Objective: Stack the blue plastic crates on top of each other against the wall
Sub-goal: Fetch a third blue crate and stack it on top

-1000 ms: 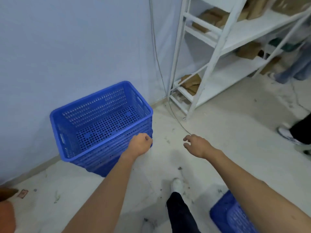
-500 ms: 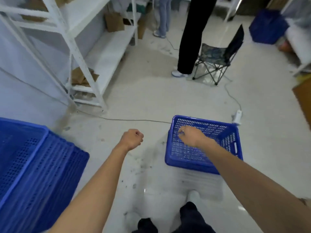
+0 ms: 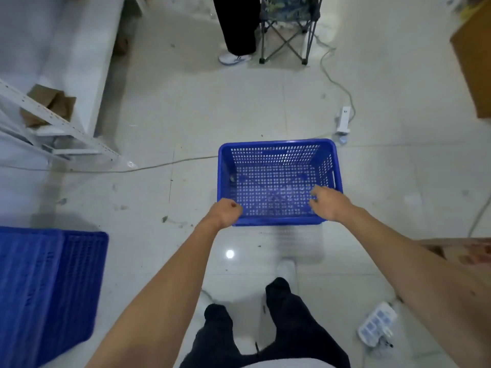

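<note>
A single empty blue perforated crate (image 3: 276, 142) stands on the floor straight ahead of me. My left hand (image 3: 225, 212) is closed in a fist at the crate's near left corner, over the rim; whether it touches the rim I cannot tell. My right hand (image 3: 329, 203) hovers over the near right corner with its fingers apart and nothing in them. A stack of nested blue crates (image 3: 47, 288) stands at the lower left, cut off by the frame edge.
A white shelving rack (image 3: 66, 128) with cardboard stands at the left. A cable (image 3: 159, 166) runs across the floor to the crate, with power strips (image 3: 344, 119) behind it. A folding chair (image 3: 287, 27) and a person's leg (image 3: 236, 27) are beyond. A brown box (image 3: 475, 57) sits at the right.
My view turned from the stack at the wall to the single crate, which is now closer. Both hands moved forward to its near corners; the right hand shifted from the left rim to the right.
</note>
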